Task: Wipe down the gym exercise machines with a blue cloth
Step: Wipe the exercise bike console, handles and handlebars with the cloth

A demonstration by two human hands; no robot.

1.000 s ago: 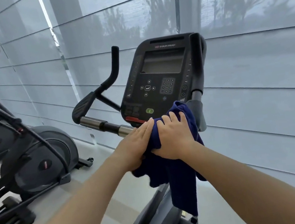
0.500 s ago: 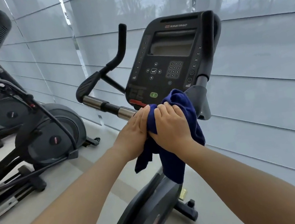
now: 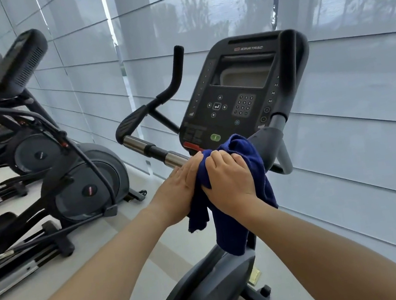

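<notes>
At frame centre the right hand [image 3: 230,179] has its fingers clamped on the blue cloth [image 3: 232,222], which drapes over the exercise bike's [image 3: 209,286] handlebar [image 3: 149,148]. The left hand [image 3: 178,192] lies flat beside it, fingers together against the cloth. Just beyond stands the console [image 3: 234,91]; elliptical machines [image 3: 71,181] fill the left.

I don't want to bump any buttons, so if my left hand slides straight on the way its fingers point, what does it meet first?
Probably the red stop strip at the console base, just past the left hand fingertips; depth is unclear.
</notes>
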